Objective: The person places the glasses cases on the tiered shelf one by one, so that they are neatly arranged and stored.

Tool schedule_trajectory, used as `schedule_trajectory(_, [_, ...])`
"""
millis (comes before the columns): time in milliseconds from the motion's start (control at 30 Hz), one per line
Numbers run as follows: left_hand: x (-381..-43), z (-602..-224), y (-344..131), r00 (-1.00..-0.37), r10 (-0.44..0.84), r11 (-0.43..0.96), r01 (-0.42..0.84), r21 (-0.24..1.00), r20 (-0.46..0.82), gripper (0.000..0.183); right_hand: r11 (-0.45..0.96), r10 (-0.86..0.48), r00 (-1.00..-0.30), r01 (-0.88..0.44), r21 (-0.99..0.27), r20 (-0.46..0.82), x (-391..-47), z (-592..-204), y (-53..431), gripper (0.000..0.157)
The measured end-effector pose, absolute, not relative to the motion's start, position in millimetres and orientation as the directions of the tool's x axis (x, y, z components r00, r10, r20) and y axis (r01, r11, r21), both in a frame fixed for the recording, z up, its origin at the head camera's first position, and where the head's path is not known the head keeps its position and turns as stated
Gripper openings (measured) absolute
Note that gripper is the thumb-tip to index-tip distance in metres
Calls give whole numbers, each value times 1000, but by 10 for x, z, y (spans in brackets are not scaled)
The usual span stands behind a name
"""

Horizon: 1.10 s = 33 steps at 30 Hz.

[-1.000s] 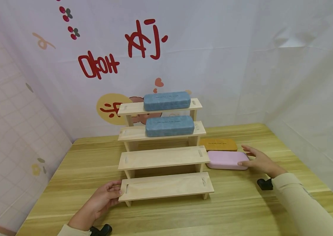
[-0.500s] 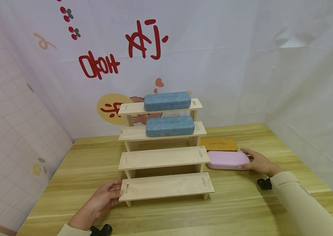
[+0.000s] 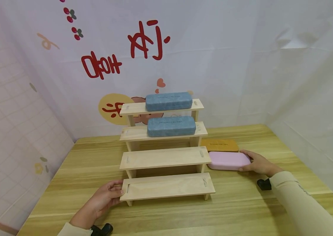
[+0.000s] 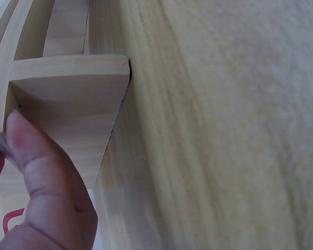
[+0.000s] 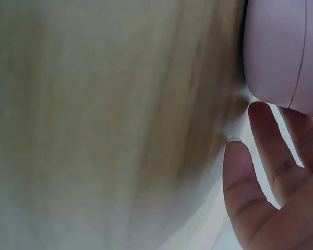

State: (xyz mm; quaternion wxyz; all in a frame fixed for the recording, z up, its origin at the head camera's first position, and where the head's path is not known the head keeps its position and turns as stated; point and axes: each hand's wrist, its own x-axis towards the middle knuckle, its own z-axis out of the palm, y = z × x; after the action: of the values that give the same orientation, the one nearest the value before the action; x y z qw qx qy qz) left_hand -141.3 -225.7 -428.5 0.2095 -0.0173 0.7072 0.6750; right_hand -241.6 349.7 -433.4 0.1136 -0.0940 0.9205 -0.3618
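A light wooden rack (image 3: 166, 158) with stepped shelves stands mid-table. The left hand (image 3: 105, 200) pinches the left end of its lowest shelf (image 3: 169, 186), thumb above and fingers beneath; the left wrist view shows this board edge between the digits. Just right of the rack, a pink glasses case (image 3: 229, 160) lies flat. At its right end the right hand (image 3: 258, 163) grips it, thumb on the near corner and a finger at the far corner. In the right wrist view two fingertips meet the case's end (image 5: 281, 52), while another finger stays apart; the thumb is hidden there.
Blue glasses cases rest on the top shelf (image 3: 198, 104) and on the second shelf (image 3: 134, 132). Behind the pink case lies an ochre case (image 3: 220, 145), partly hidden by the rack. A white printed curtain (image 3: 213, 49) closes off the back of the table (image 3: 89, 170).
The right thumb has lowered from the pink case's top edge to its near corner, and the fingers have drawn in round its end. The left hand stays put; the view has shifted slightly.
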Motion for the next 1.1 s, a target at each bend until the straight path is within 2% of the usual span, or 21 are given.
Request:
schedule_trajectory(533, [-1417,-4287,-2252,-911,259,71,-314,947,-322,66,728,-200,-972,-66,-682,-119,-2386,-4352,3520,77])
schedule_trajectory(1100, [-1411,-4283,-2237,-916,247,61,-311,949,-316,65,714,-141,-989,-77,-696,-35,-2143,-4225,3561,75])
